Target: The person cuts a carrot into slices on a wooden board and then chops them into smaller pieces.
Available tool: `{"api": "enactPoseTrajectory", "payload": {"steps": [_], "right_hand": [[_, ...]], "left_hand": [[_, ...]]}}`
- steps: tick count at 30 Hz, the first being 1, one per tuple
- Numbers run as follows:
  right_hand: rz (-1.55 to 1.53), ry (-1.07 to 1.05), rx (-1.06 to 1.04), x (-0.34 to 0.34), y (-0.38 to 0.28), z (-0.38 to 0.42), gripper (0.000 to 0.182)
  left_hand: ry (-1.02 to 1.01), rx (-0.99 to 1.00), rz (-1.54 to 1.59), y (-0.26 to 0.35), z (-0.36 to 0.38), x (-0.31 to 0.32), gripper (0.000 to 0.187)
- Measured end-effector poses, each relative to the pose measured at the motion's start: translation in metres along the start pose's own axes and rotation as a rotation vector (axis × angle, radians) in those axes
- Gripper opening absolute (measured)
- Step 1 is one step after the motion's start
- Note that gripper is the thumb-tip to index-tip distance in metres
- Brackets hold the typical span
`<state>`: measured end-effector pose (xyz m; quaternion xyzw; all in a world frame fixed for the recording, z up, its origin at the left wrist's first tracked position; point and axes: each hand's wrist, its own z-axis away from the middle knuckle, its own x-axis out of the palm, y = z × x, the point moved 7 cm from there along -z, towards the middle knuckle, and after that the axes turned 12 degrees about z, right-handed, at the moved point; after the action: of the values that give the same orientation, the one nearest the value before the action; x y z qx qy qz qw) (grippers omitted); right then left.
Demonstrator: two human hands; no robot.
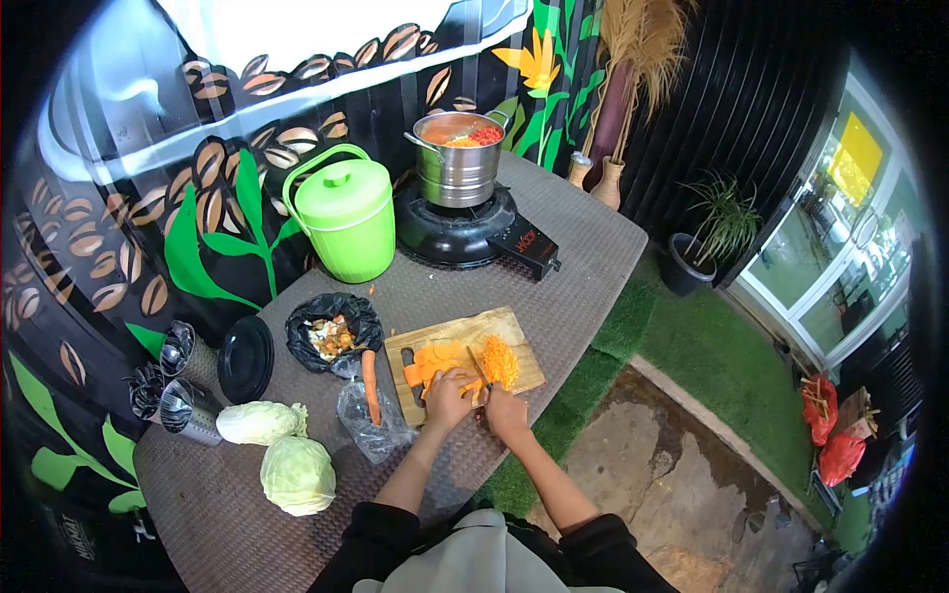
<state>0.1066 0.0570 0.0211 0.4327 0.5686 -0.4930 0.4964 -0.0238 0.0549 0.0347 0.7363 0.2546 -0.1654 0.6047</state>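
Note:
A wooden cutting board point(531, 368) lies on the table near its front edge. Sliced carrot point(439, 354) covers its middle, and a heap of diced carrot point(499, 363) sits on its right part. My left hand point(450, 398) presses down on carrot pieces at the board's lower edge, fingers bent together. My right hand point(506, 413) is closed around the handle of a knife point(476, 364), whose blade stands between the slices and the diced heap. A whole carrot point(371, 387) rests on a clear plastic bag point(381, 430) left of the board.
Behind stand a steel pot point(457, 173) on a black stove point(460, 233) and a green lidded bucket point(346, 219). At left are a black bag of scraps point(333, 331), cabbage point(299, 476), napa cabbage point(259, 422), black plates point(245, 358) and metal utensil holders point(190, 410).

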Motion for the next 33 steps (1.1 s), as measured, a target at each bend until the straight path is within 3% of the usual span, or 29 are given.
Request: {"api": "enactPoseTrajectory", "payload": {"steps": [7,14,16,19,26,28,33], "right_hand": [[-0.038,-0.117,0.087,0.003,-0.006,0.012,0.037],[-0.034,-0.137,0.002,-0.008,-0.008,0.006,0.037],[-0.043,-0.083,0.092,0.003,-0.008,0.013,0.038],[-0.036,-0.049,0.058,0.000,-0.006,0.007,0.036],[-0.023,-0.041,0.047,0.002,-0.008,0.012,0.034],[-0.078,-0.151,0.112,0.004,-0.008,0.011,0.038],[-0.078,-0.131,0.067,-0.003,-0.006,0.006,0.036]], "left_hand": [[0.014,0.017,-0.005,-0.002,0.001,-0.001,0.024],[0.034,0.044,0.041,-0.010,0.002,0.001,0.024],[0.045,0.055,0.042,-0.004,0.003,-0.002,0.024],[0.001,-0.011,0.047,-0.007,0.003,-0.001,0.025],[0.024,0.034,0.059,-0.010,0.002,0.000,0.025],[0.027,0.039,0.045,-0.009,0.000,-0.001,0.024],[0.029,0.055,0.110,-0.012,0.001,-0.001,0.024]]}}
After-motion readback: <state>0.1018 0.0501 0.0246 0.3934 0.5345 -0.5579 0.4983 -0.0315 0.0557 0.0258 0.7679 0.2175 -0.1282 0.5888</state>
